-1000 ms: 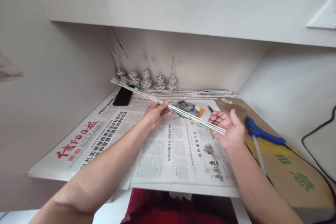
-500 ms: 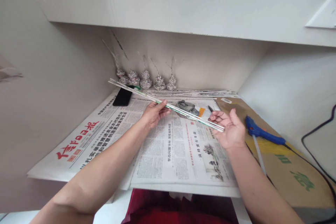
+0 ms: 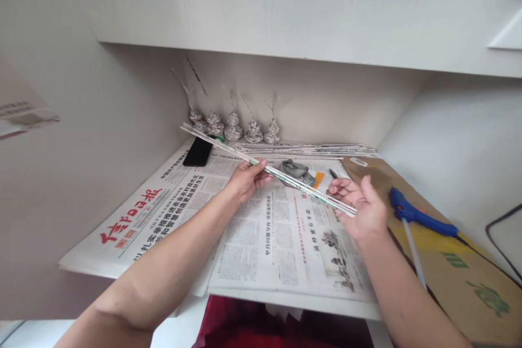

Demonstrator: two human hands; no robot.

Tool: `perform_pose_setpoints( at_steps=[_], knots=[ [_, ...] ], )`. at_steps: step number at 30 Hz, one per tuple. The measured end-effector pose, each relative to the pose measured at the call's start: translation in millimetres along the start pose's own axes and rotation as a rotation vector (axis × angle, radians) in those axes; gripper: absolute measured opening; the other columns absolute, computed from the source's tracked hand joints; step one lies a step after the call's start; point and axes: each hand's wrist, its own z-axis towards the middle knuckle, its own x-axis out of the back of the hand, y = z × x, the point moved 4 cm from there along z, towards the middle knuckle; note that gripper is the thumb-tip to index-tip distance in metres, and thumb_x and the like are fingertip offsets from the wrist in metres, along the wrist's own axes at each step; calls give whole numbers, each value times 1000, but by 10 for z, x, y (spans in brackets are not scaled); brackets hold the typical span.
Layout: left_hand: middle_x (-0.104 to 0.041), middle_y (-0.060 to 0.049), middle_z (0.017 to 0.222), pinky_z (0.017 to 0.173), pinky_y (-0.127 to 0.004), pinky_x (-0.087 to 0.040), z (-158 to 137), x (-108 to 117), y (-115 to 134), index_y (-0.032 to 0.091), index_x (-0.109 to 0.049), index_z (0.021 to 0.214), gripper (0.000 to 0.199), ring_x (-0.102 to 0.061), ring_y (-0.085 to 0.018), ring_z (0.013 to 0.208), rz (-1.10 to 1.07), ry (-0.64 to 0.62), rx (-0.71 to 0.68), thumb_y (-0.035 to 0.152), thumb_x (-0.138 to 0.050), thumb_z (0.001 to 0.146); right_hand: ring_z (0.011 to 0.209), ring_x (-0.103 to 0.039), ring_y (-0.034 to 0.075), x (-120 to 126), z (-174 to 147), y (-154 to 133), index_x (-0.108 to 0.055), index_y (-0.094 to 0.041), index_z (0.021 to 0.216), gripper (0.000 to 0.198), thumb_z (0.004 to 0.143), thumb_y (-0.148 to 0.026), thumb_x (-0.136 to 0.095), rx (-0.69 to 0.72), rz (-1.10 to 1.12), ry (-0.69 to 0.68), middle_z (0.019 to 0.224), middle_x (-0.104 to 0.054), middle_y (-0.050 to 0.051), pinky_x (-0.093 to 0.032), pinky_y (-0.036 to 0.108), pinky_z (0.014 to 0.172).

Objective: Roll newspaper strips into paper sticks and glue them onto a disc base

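Note:
A few thin rolled paper sticks slant across the middle, their far ends up at the left. My left hand pinches them near mid-length between thumb and fingers. At their lower right ends my right hand is turned palm up, fingers spread, with the stick ends resting against the palm. Beneath both hands lie newspaper sheets. A crumpled grey cloth sits behind the sticks, and a dark pen tip shows beyond my right fingers.
Several woven paper gourd shapes line the back wall, with more paper sticks beside them. A black phone lies at the left. On the right, a blue glue gun rests on cardboard. A shelf panel overhangs the table.
The view has shifted slightly, so everything appears a little further right and lower. The hands and the paper sticks keep nearly the same pose.

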Motion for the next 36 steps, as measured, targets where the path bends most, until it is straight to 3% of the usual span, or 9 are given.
perform_pose_setpoints(
  at_steps=[4, 7, 9, 13, 15, 20, 29, 33, 36],
  knots=[
    [-67, -5, 66, 54, -19, -57, -12, -20, 55, 10, -58, 78, 10, -65, -11, 55, -32, -21, 16, 15, -66, 80, 65, -55, 15, 113, 81, -22, -67, -18, 72, 45, 78, -61, -58, 44, -10, 70, 68, -59, 4, -52, 29, 62],
    [-68, -6, 69, 54, -19, -57, -59, -78, 73, 10, -59, 79, 8, -66, -12, 58, -46, -80, 48, 15, -63, 82, 59, -54, 13, 90, 81, 45, -68, -18, 78, 33, 75, -51, -68, 115, -290, 74, 67, -58, 2, -48, 26, 55],
    [-69, -7, 71, 56, -19, -58, -108, -137, 67, 9, -59, 81, 7, -67, -12, 61, -47, -148, 73, 16, -63, 82, 63, -56, 14, -27, 19, 123, -69, -19, 95, 29, 75, -41, -71, 218, -533, -3, 72, -61, 2, -48, 27, 58],
    [-70, -6, 74, 57, -20, -58, -217, -258, 6, 11, -60, 87, 14, -68, -13, 61, -22, -303, 109, 18, -68, 78, 73, -59, 17, -334, -208, 260, -49, -27, 135, 63, 76, -28, -71, 492, -789, -213, 87, -64, 2, -50, 31, 69],
    [-69, -5, 74, 57, -21, -58, -258, -296, -51, 13, -59, 88, 20, -67, -12, 60, -4, -358, 124, 20, -72, 75, 74, -59, 17, -434, -308, 280, -44, -30, 139, 67, 77, -23, -70, 585, -850, -288, 94, -64, 3, -50, 31, 69],
    [-69, -6, 77, 56, -20, -56, -283, -307, -128, 12, -61, 87, 28, -66, -12, 63, 50, -445, 159, 26, -77, 69, 86, -61, 19, -570, -447, 213, -60, -31, 125, 47, 82, -12, -62, 829, -959, -440, 100, -67, 4, -50, 35, 78],
    [-61, -1, 65, 46, -11, -47, -33, -38, 179, 7, -67, 82, 9, -55, -4, 50, -2, -222, 97, 12, -70, 76, 78, -60, 19, -651, -547, 158, -64, -27, 121, 47, 80, -3, -59, 967, -970, -448, 86, -68, 4, -50, 37, 74],
    [-61, -2, 64, 49, -11, -49, -5, 8, 188, 6, -66, 80, 4, -56, -4, 53, 5, -226, 127, 8, -67, 77, 80, -61, 19, -641, -549, 171, -62, -28, 123, 49, 79, -7, -63, 988, -992, -479, 89, -67, 4, -50, 36, 75],
    [-60, -2, 62, 49, -11, -49, -37, -17, 157, 5, -65, 76, 3, -56, -4, 52, 27, -242, 161, 7, -65, 78, 79, -61, 19, -606, -486, 229, -55, -29, 131, 55, 78, -19, -68, 896, -1056, -402, 99, -66, 6, -51, 34, 71]
  ],
)
